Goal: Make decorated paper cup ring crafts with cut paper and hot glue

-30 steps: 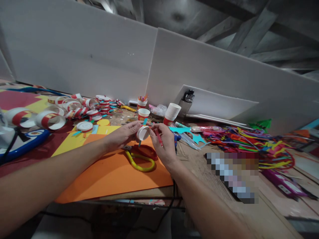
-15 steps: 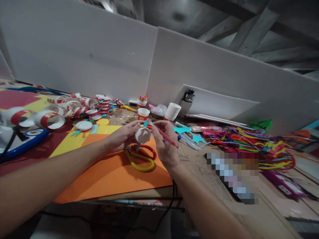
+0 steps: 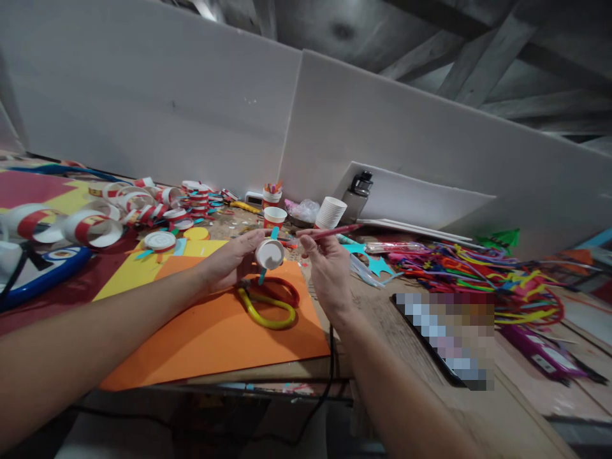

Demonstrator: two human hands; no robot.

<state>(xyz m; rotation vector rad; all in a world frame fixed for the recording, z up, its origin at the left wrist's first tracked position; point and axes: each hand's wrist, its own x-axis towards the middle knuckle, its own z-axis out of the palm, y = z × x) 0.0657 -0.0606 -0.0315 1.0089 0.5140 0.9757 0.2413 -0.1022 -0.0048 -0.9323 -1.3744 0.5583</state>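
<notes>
My left hand (image 3: 230, 258) grips the edge of a cut-down white paper cup bottom (image 3: 270, 254), its round face turned toward me. Teal strips stick out from its top and bottom. In my right hand (image 3: 329, 274) a red pen (image 3: 338, 231) is pinched, lying nearly level and apart from the cup bottom. Beneath both hands, scissors (image 3: 272, 322) with yellow and red handles rest on an orange sheet (image 3: 205, 347); their blades are hidden behind my left hand.
Behind my hands stand a paper cup (image 3: 275, 217) and a stack of cups (image 3: 330, 213). Cut cup rings (image 3: 98, 229) lie to the left, colourful pipe cleaners (image 3: 459, 271) to the right. A pixelated dark-edged object (image 3: 437, 338) lies at right, near a grey bottle (image 3: 356, 199) farther back.
My right hand has moved right, away from the cup bottom, and the pen has swung from slanting down to nearly level. The left hand has shifted slightly left with the cup bottom.
</notes>
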